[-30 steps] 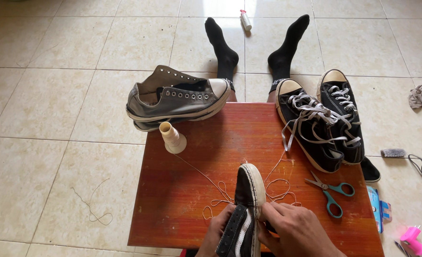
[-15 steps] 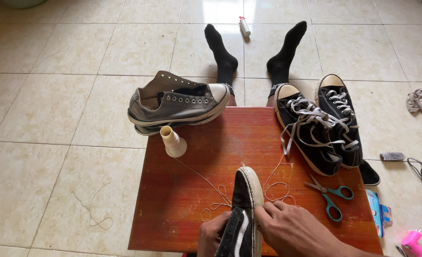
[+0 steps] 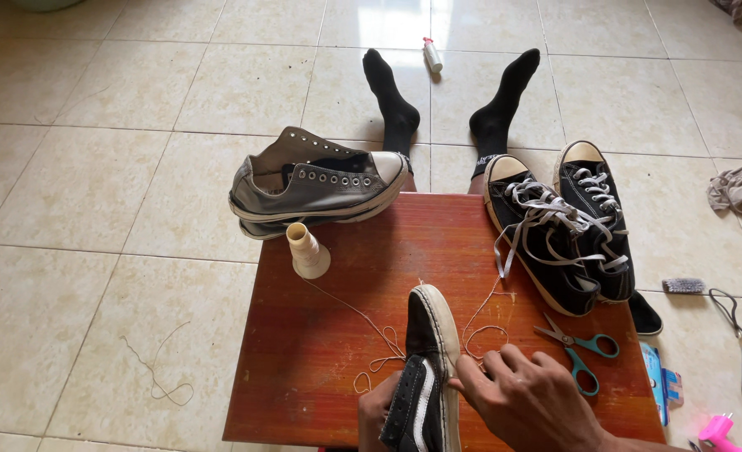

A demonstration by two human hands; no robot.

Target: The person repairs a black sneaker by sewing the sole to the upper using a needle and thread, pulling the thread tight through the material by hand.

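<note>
My left hand (image 3: 377, 410) has its grip clamped on the side of the black shoe with a white stripe (image 3: 425, 368), which stands on its edge at the near side of the red wooden desk (image 3: 337, 351). My right hand (image 3: 532, 402) grips the shoe's pale sole rim, fingers curled and closed on it. Thin thread (image 3: 371, 322) trails across the desk from the shoe to a cream spool (image 3: 307, 250). Teal-handled scissors (image 3: 576, 347) lie just beside my right hand. A grey sneaker (image 3: 317, 182) and two laced black sneakers (image 3: 559, 226) rest at the far corners.
</note>
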